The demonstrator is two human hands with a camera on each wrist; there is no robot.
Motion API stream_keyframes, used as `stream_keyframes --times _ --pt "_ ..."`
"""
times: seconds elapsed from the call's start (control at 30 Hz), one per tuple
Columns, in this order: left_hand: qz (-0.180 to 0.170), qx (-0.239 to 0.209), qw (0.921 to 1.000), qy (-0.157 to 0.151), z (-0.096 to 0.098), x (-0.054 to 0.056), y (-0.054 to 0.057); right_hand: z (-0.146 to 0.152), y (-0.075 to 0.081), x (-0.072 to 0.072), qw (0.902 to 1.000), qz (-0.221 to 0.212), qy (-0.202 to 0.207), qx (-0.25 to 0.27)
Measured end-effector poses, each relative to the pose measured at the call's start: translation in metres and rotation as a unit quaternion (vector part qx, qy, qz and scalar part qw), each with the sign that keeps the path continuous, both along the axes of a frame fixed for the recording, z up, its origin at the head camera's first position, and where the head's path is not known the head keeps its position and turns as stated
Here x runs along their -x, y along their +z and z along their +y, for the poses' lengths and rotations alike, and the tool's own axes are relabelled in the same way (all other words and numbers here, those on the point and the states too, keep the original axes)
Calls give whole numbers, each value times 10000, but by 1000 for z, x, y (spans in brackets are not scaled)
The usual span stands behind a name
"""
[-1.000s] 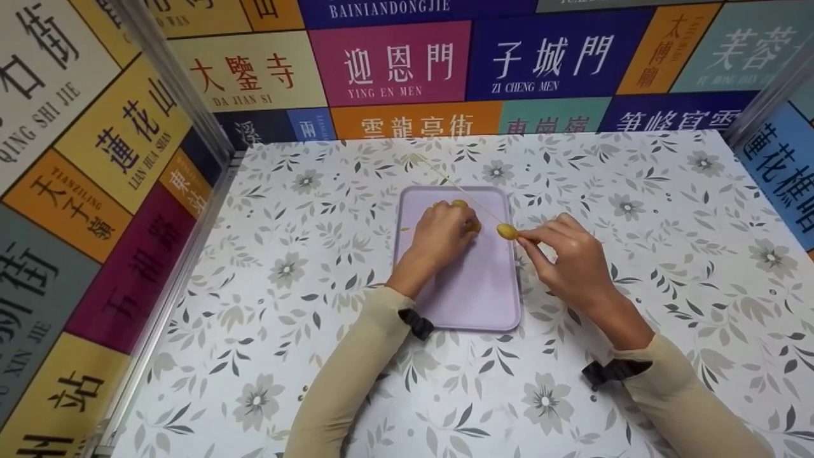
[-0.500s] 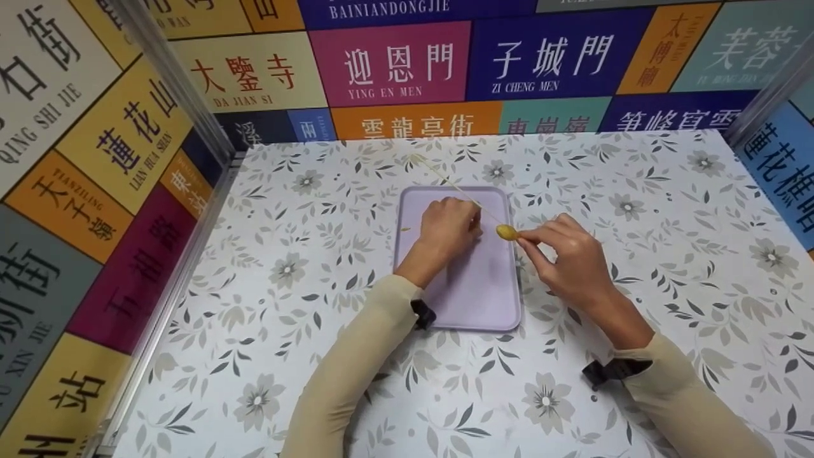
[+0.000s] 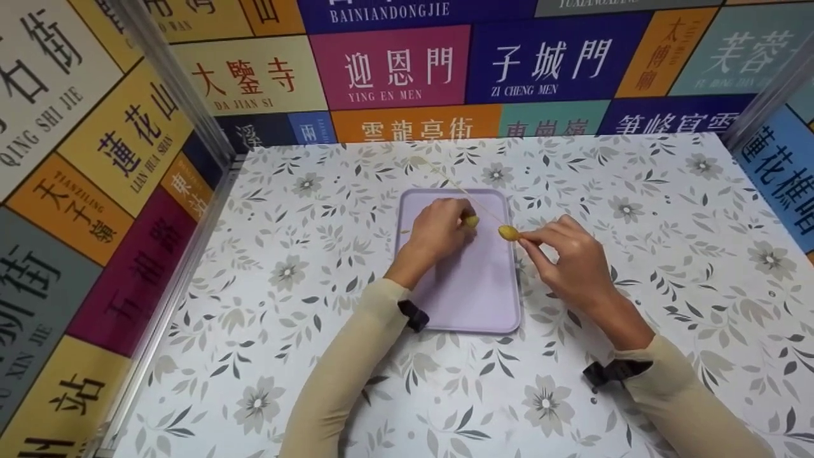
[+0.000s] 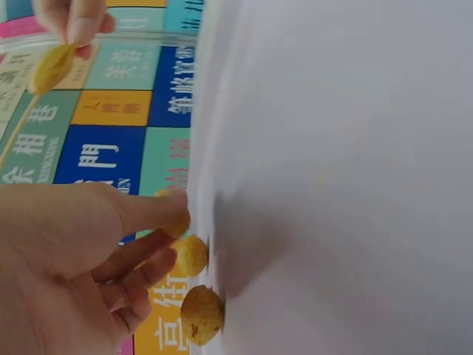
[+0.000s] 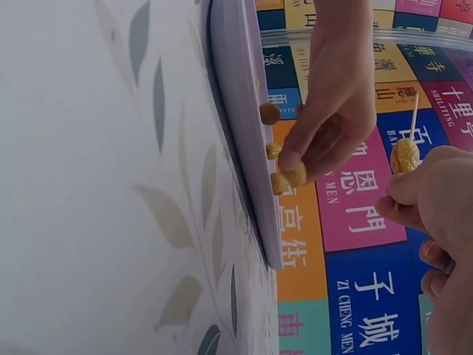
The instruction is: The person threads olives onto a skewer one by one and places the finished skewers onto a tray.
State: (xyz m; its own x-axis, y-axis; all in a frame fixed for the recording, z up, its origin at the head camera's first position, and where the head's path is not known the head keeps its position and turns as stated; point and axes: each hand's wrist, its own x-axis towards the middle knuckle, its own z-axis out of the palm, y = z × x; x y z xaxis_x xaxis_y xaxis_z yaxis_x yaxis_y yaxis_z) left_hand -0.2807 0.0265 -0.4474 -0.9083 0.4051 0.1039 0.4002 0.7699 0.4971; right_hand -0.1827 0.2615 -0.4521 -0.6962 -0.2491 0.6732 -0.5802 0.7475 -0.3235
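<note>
My left hand (image 3: pixel 439 229) is over the upper part of a lilac tray (image 3: pixel 474 299). Thumb and fingers pinch a small yellow-green oval fruit (image 3: pixel 471 221), clearer as a yellow fruit (image 5: pixel 293 174) in the right wrist view. Several similar fruits lie on the tray by that hand, among them a brownish fruit (image 4: pixel 202 316). Beyond the tray's right edge, my right hand (image 3: pixel 575 261) pinches a thin pale skewer close behind a threaded yellow fruit (image 3: pixel 508 233). The skewer (image 3: pixel 464 191) points away to the upper left, above the tray. My left hand hides the other fruits in the head view.
The tray lies on a table with a floral cloth (image 3: pixel 687 280). A small yellowish bit (image 3: pixel 404 231) sits near the tray's left edge. Colourful sign-printed panels (image 3: pixel 391 67) stand behind the table and at both sides. Each wrist bears a black strap device (image 3: pixel 414 315).
My left hand shifted slightly right, then back left; a fruit now shows at its fingertips, which was hidden half a second ago. My right hand holds the skewer as before.
</note>
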Motion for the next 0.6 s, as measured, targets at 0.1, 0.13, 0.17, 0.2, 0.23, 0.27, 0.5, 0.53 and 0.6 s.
stream_keyframes --times 0.1,0.13,0.17,0.2,0.23,0.27,0.5,0.53,0.6 --pt "-188 -791 9966 -113 -8 -3 2 0 0 1 10000 52 17 72" --pt "-231 -1055 9940 -154 -11 -4 3 0 -1 1 9999 64 14 95" --pt "-267 -1329 9906 -207 -14 -5 4 0 -1 1 9999 77 15 120" --pt "-310 -1601 9863 -242 -16 -6 4 0 -1 1 9999 76 14 132" --pt "-346 -1860 9816 -256 -19 -8 5 0 -1 2 9999 77 12 151" --pt "-379 -2107 9765 -266 -21 -9 4 0 -1 2 9998 74 16 159" --pt "-881 -3992 9115 -462 -46 -12 -1 0 -3 3 9999 27 100 136" --pt "-962 -4271 8975 -542 -50 -12 -2 0 -3 3 9998 24 114 135" --pt "-1027 -4713 8737 -625 -56 -9 -4 0 -3 3 9998 12 132 126"
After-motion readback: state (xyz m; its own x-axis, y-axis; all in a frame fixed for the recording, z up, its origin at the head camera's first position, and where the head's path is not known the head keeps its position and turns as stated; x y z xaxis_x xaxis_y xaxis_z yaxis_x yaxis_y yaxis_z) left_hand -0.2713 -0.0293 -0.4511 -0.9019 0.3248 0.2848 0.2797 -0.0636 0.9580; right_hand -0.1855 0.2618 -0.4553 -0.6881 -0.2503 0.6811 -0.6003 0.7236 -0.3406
